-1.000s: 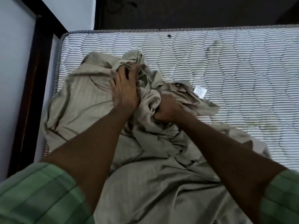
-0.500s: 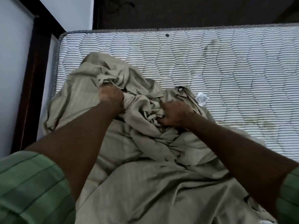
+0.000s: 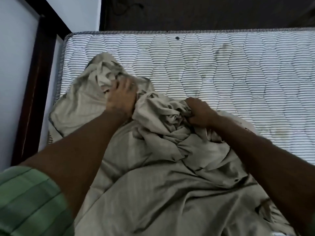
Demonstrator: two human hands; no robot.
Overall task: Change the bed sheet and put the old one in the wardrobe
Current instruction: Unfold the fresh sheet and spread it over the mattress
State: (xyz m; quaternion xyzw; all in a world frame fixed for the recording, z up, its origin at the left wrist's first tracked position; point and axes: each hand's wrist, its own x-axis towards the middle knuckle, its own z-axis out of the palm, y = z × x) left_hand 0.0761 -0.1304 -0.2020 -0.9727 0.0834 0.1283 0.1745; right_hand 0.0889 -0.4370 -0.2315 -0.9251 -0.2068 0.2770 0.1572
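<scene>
The beige bed sheet (image 3: 163, 188) lies bunched in loose folds on the striped mattress (image 3: 221, 68), heaped toward its near left part, with the mattress sitting in a dark wooden bed frame (image 3: 36, 92). The left hand (image 3: 121, 97) reaches into the far bunch, fingers curled into the cloth (they are blurred), while the right hand (image 3: 198, 112) grips a wad of folds in a closed fist.
</scene>
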